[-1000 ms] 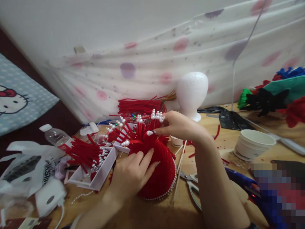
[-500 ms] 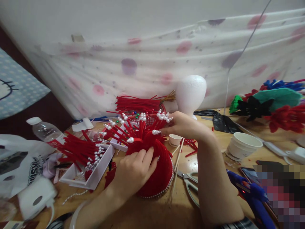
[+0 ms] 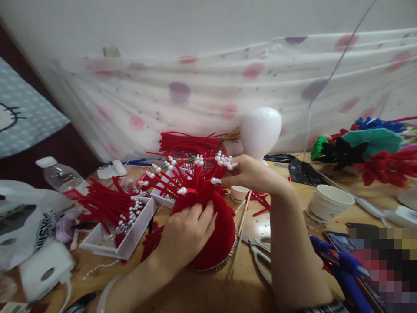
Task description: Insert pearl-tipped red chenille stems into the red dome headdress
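Observation:
A rounded red fuzzy headpiece (image 3: 218,239) sits on the table, its lower rim edged with a string of small pearls. Red chenille stems tipped with white pearls (image 3: 198,160) fan out from its top. My left hand (image 3: 187,228) lies over the near side of the headpiece, fingers curled and pressed against it. At the fan's right end, my right hand (image 3: 249,174) has its fingers closed around a pearl-tipped red stem (image 3: 215,181); the fingers partly hide the grip.
A white box (image 3: 133,234) of pearl-tipped red stems stands left, near a plastic bottle (image 3: 61,176). Behind is a white foam head (image 3: 261,130). Scissors (image 3: 260,256), paper cups (image 3: 330,202) and a blue glue gun (image 3: 342,265) lie right.
The camera view has shifted slightly. Both hands stay at the headpiece, with little visible movement; the left fingers have shifted a little on the red surface.

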Demonstrator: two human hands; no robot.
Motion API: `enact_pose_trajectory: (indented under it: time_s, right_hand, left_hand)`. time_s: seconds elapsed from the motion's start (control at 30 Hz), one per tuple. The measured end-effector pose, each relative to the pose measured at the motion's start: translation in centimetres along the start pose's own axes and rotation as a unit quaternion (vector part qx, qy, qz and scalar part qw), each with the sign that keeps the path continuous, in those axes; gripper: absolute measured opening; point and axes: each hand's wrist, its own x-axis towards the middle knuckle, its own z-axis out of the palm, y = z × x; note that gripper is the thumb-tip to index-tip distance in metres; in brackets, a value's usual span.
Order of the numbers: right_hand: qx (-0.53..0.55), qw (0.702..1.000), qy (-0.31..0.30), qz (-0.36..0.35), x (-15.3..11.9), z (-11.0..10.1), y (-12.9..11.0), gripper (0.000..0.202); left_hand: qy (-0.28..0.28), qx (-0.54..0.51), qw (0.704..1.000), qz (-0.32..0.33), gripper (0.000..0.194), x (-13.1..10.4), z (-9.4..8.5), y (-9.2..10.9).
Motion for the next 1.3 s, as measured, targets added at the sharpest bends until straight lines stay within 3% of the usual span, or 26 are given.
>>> enact_pose_trajectory:
  time_s: [0.17,0.5,1.07,1.3]
  right_hand:
    - [-0.069,0.997,0.021,0.002,0.1,0.06,-0.06,0.026]
    - [-0.084,0.996,0.025,0.016,0.23,0.0,-0.32,0.029]
    - [-0.039,0.998,0.011,-0.043,0.27,0.06,-0.59,0.031]
    - [-0.077,0.997,0.022,0.008,0.04,-0.06,-0.67,0.032]
  left_hand:
    - [0.004,0.006,1.0,0.003,0.028,-0.04,0.0,-0.11]
    - [-0.007,-0.014,1.0,0.005,0.026,-0.01,0.05,-0.06]
    - [0.003,0.019,1.0,0.007,0.027,-0.19,-0.04,0.31]
    - [-0.007,0.056,0.998,0.017,0.026,-0.25,-0.27,0.69]
